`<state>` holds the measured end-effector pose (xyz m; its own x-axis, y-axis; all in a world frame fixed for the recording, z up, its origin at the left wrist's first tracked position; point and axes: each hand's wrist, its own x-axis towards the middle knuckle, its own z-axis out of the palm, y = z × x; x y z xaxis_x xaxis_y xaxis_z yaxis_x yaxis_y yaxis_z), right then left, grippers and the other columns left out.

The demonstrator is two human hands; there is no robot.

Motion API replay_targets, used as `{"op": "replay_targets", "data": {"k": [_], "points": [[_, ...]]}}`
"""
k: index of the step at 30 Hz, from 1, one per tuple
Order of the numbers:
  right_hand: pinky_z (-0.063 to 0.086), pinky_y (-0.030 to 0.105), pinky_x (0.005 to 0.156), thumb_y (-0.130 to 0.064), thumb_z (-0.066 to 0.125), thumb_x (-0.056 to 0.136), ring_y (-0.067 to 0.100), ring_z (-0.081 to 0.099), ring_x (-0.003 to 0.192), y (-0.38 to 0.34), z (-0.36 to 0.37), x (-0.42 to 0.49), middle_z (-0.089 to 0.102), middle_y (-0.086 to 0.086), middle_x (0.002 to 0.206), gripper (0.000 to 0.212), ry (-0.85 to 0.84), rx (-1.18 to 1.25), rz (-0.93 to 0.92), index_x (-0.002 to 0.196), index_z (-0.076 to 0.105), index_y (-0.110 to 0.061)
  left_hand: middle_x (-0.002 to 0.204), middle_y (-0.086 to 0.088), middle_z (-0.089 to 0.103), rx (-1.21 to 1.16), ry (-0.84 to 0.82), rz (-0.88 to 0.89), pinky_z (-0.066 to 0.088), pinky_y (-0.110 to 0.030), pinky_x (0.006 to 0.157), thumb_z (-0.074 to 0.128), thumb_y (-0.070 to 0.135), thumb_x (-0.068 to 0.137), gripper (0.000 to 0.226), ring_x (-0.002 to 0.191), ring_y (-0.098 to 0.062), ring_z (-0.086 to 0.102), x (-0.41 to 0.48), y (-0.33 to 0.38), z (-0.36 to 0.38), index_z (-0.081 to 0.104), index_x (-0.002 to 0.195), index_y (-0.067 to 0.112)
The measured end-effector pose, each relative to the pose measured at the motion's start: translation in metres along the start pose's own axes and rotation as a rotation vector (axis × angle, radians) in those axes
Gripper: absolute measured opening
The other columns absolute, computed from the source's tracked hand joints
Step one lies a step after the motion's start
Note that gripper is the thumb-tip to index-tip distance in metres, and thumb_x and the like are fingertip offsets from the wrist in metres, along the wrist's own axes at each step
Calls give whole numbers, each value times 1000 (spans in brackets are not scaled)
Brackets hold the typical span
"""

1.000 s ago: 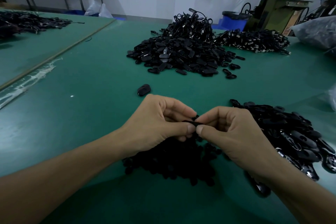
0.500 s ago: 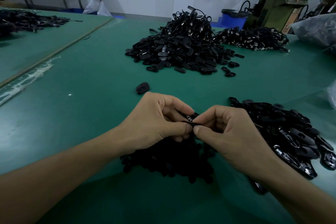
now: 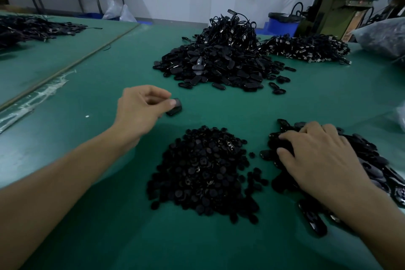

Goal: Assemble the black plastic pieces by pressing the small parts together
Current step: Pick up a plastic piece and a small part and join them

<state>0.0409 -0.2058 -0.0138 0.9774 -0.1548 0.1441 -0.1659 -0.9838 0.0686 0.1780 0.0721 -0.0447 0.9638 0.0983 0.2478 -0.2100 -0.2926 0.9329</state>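
Observation:
My left hand (image 3: 142,107) reaches forward over the green table (image 3: 219,112) and pinches a small black assembled piece (image 3: 177,104) between thumb and fingers, just above the table. Whether a second loose piece lies under it is unclear. My right hand (image 3: 317,158) lies palm down on the pile of black oval shells (image 3: 372,160) at the right, its fingers spread over the pieces and its fingertips at the pile's left edge. A pile of small round black parts (image 3: 203,173) sits between my arms.
A big heap of black pieces and looped cords (image 3: 219,61) lies at the table's middle back, another heap (image 3: 306,49) to its right. A third heap (image 3: 32,29) covers the far left table. A machine (image 3: 337,13) and a blue bin (image 3: 282,24) stand behind.
My hands, which pressed a piece together over the small-parts pile, have separated. The left carried the piece forward and left; the right dropped onto the shell pile.

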Motion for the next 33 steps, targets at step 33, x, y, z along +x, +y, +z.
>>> {"op": "replay_targets", "data": {"k": [33], "points": [[47,8,65,-2,66,92,1,65,68,-24,12,2,74,-9,81,31,-5,1338,-310,108,75,-27,77,-5,76,-221,-521,174,58,-27,63,76,10,87,11,68,-16,71,-81,38,41,75,85,22]]}}
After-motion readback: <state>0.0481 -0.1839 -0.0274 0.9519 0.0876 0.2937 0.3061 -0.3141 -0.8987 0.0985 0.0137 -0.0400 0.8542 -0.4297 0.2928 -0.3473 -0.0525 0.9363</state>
